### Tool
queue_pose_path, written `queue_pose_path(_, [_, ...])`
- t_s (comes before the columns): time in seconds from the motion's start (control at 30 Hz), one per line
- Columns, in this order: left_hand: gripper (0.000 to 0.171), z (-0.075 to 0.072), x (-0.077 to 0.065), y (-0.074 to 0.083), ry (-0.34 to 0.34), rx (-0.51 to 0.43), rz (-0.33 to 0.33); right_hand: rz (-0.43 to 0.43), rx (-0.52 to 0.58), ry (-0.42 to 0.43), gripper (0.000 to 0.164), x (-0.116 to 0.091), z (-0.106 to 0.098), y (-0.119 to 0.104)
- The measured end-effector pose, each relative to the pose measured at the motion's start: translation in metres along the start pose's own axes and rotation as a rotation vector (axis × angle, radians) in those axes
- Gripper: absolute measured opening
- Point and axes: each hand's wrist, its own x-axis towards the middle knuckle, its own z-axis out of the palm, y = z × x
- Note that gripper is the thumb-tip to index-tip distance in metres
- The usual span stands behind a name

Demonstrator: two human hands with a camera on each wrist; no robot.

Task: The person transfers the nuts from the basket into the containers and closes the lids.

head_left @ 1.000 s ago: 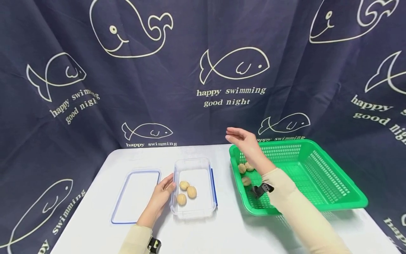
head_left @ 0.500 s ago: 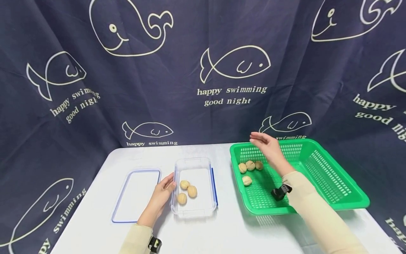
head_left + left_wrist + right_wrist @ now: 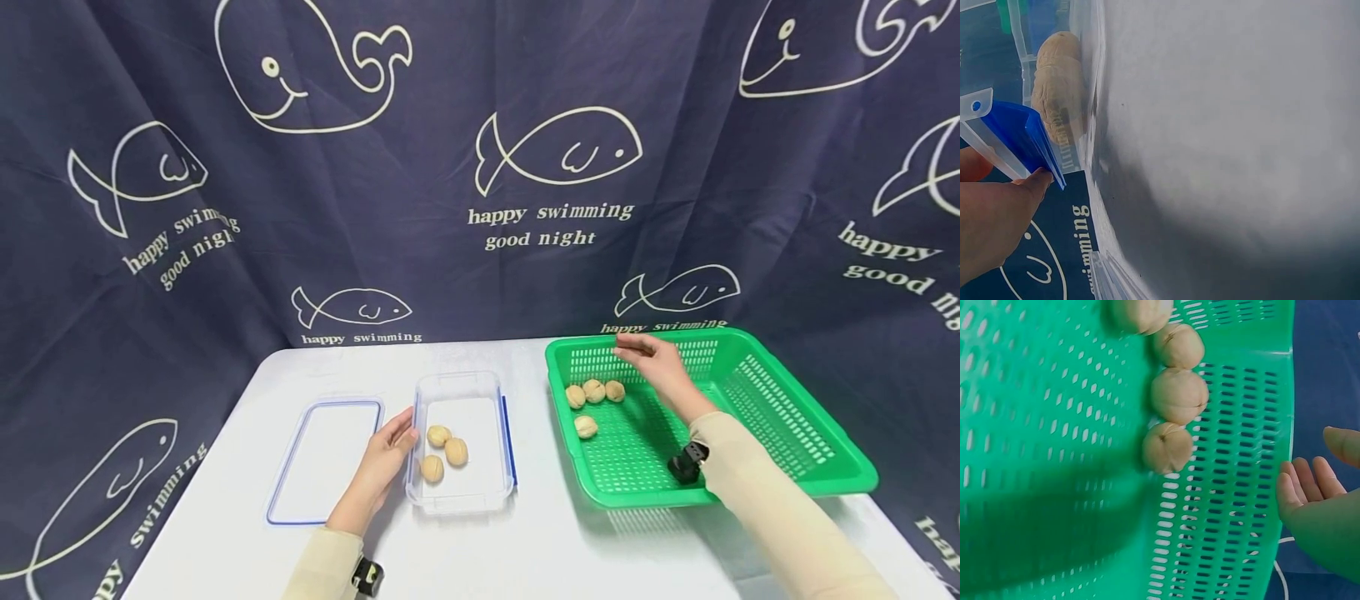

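My right grip [image 3: 658,367] is loosely wide, thumb apart from bent fingers and nothing held, above the far side of the green basket [image 3: 780,421]. In the basket lie four walnuts [image 3: 594,391]: three in a row near its far left corner, one a little nearer me. They look round enough that a careless fingertip could send one rolling across the basket's floor, and pinching at the row might nudge its neighbours away. Coming down too near the rim, my fingers could knock it. My left grip [image 3: 385,457] pinches the clear container [image 3: 461,502] by its blue latch flap [image 3: 1019,134]; a tug there might drag or tip it, and the three loose walnuts inside [image 3: 455,452] could roll. The blue-edged lid [image 3: 326,460] lies flat to its left on the white tabletop [image 3: 532,554], where my left forearm, so close, might brush and shift it.
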Motion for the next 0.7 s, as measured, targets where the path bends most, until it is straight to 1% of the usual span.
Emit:
queue_pose_path(0.23, [0.05, 0.001, -0.002, 0.002, -0.017, 0.002, 0.017, 0.042, -0.056, -0.032, 0.047, 0.002, 0.001, 0.008])
queue_pose_path(0.47, [0.049, 0.001, 0.001, -0.001, -0.006, 0.004, 0.005, 0.1, -0.116, -0.081, 0.049, 0.005, 0.001, 0.017])
queue_pose_path(0.57, [0.05, 0.0, 0.002, -0.003, -0.005, 0.007, 0.006, 0.114, -0.12, -0.104, 0.049, 0.007, 0.0, 0.021])
queue_pose_path(0.7, [0.05, -0.001, 0.002, -0.002, -0.004, 0.01, 0.011, 0.156, -0.12, -0.154, 0.048, 0.01, -0.003, 0.03])
